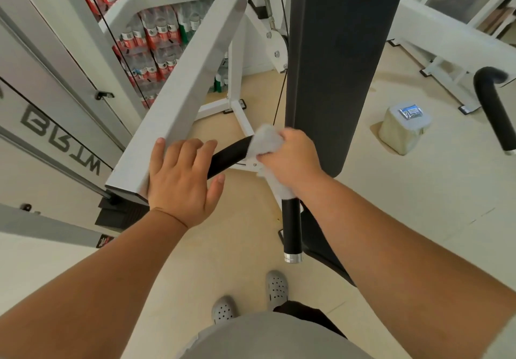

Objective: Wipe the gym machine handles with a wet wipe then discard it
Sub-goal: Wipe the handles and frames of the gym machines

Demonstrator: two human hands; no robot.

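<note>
Two hands in our head-cam shot, so we've only got the one angle. Our right hand (290, 160) has its fingers bunched tight around the wet wipe (266, 142), which sits pressed against the upper end of the curved black handle (229, 154), right beside the tall black pad (335, 65). Our left hand (181, 182) lies flat with the fingers spread and relaxed, gripping nothing, on the end of the white frame bar (178, 101), fingertips reaching over the handle. A second, straight black handle (291, 227) pokes down below the right wrist. Off on the floor to the right there's a tub (402, 135) with a wipes packet (410, 112) on top. Our grey clogs (276, 288) show at the bottom.
</note>
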